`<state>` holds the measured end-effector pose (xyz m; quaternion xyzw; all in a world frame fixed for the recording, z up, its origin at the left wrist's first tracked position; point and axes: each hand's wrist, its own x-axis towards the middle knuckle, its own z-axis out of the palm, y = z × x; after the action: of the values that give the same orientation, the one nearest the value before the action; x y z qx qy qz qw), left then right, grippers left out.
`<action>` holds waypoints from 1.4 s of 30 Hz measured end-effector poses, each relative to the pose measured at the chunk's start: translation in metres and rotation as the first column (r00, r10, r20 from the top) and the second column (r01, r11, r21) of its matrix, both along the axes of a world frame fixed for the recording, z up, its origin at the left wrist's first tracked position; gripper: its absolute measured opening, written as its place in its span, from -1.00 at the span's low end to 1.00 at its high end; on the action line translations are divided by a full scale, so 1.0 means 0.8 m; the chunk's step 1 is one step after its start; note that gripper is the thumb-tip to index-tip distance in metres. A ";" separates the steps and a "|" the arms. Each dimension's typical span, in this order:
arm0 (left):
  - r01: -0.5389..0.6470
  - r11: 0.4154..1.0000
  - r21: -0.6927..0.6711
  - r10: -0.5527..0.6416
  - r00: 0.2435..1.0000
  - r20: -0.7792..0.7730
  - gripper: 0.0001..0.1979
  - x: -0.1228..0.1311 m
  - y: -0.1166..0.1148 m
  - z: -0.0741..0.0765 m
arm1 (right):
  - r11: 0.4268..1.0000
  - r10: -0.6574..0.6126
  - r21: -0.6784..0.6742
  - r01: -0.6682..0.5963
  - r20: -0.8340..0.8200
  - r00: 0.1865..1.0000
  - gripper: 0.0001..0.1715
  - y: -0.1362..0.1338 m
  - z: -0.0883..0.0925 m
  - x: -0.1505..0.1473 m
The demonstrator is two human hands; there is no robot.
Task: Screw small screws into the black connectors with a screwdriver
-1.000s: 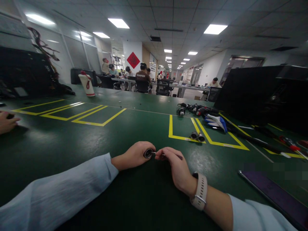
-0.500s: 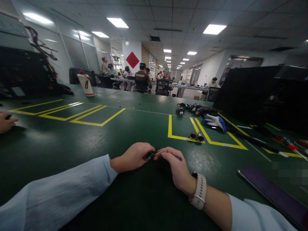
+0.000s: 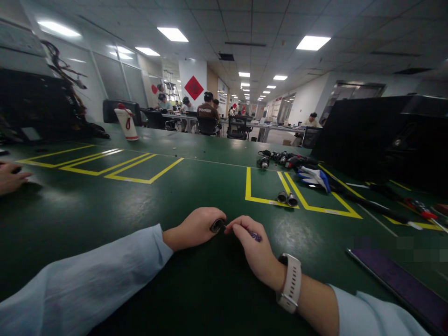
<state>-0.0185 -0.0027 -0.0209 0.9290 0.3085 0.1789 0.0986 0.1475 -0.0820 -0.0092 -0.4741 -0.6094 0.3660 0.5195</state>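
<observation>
My left hand [image 3: 196, 228] is closed around a round metal cylinder part [image 3: 217, 226], its dark hollow end turned to the right. In my right hand [image 3: 257, 247] is a small screwdriver with a purple handle [image 3: 255, 236], gripped between thumb and fingers. Its thin shaft points left at the metal part's open end; whether the tip touches cannot be made out. Both hands are low over the green table [image 3: 147, 275]. Beyond my right hand, two similar metal cylinder parts [image 3: 287, 198] rest at the corner of a yellow taped box.
Dark connectors with cables [image 3: 276, 158] and a blue-white glove [image 3: 314, 178] lie at the back right. A purple-screened phone [image 3: 395, 284] is at the right, with a red-handled screwdriver [image 3: 420, 207] beyond. A cup [image 3: 126, 122] stands far left. Another person's hand [image 3: 13, 178] is at the left edge.
The purple screwdriver handle has tilted and turned slightly in my right hand. My left hand keeps its hold on the metal part. The view has shifted a little.
</observation>
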 end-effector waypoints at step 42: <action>0.024 1.000 0.007 -0.024 1.000 0.015 -0.87 -0.002 -0.001 0.005 | 0.986 0.062 -0.135 -0.098 -0.249 0.967 -0.75 0.009 -0.013 0.003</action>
<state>-0.0198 -0.0037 -0.0168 0.9316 0.2961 0.1857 0.0999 0.1497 -0.0744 -0.0194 -0.4374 -0.5310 0.4859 0.5390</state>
